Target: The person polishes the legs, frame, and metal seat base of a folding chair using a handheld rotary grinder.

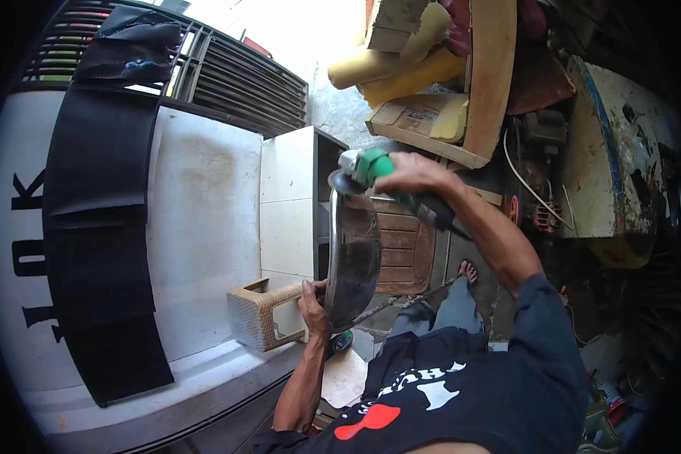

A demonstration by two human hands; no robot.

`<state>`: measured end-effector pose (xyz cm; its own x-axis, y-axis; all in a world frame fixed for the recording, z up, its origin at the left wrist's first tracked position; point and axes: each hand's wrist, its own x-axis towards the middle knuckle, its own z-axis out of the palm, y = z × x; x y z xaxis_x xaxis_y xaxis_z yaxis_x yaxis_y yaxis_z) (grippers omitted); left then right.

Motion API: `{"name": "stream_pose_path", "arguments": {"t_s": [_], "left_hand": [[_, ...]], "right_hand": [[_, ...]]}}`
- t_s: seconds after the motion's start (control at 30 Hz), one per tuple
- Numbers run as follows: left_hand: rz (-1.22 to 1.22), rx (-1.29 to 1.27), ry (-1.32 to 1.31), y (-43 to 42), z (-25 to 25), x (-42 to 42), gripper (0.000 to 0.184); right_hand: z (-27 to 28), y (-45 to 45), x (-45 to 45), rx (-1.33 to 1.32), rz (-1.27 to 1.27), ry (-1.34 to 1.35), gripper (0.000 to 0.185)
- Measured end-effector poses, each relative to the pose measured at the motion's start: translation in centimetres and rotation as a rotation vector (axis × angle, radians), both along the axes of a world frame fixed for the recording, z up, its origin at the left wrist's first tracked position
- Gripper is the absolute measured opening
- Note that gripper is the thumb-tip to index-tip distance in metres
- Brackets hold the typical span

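Observation:
My right hand (420,174) is wrapped round the body of a green angle grinder (377,162). The grinder's disc (346,184) is at the upper rim of a shiny metal basin (353,257), which stands on edge; I cannot tell if they touch. My left hand (315,309) grips the basin's lower left rim, thumb up. Beside that hand is a tan woven-pattern stool (257,318). Behind the basin shows a brown slatted wooden seat (407,246).
To the left, black sheets (98,166) hang over a white lettered panel. White tiled cabinet (287,197) stands behind the basin. Foam rolls and wooden boards (492,83) are piled at the upper right, near a motor (541,181) with a loose cable. A can (342,340) lies below the basin.

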<state>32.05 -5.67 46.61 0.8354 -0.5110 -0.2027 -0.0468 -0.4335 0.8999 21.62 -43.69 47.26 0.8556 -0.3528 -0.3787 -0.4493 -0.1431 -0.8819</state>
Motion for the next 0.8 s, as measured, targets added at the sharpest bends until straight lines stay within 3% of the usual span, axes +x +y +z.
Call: {"name": "stream_pose_path", "arguments": {"t_s": [0.1, 0.2, 0.27, 0.4, 0.43, 0.63, 0.8], "left_hand": [[0.028, 0.005, 0.043, -0.4, 0.4, -0.6, 0.074], [0.018, -0.007, 0.012, -0.1, -0.1, 0.7, 0.074], [-0.027, -0.052, 0.202, 0.5, 0.0, 1.9, 0.075], [-0.081, -0.163, 0.587, 2.8, -0.1, 2.8, 0.086], [-0.124, -0.173, 0.670, 4.0, -0.9, 3.3, 0.095], [-0.138, -0.256, 0.795, 5.6, -0.2, 5.4, 0.103], [-0.209, -0.329, 0.931, 5.8, -1.8, 8.5, 0.106]], "right_hand": [[-3.0, -3.1, 2.4, -0.102, 0.032, 0.112, 0.066], [-1.4, -3.0, 1.8, -0.184, 0.059, 0.092, 0.070], [-0.5, -0.6, 0.0, -0.211, 0.098, -0.016, 0.073], [4.4, 7.4, -3.5, -0.385, 0.082, -0.039, 0.064], [4.3, 9.4, -3.9, -0.466, 0.098, -0.067, 0.054], [3.8, 21.4, -8.0, -0.660, 0.071, -0.168, 0.061], [2.6, 22.3, -5.3, -0.688, -0.132, -0.196, 0.058]]}}
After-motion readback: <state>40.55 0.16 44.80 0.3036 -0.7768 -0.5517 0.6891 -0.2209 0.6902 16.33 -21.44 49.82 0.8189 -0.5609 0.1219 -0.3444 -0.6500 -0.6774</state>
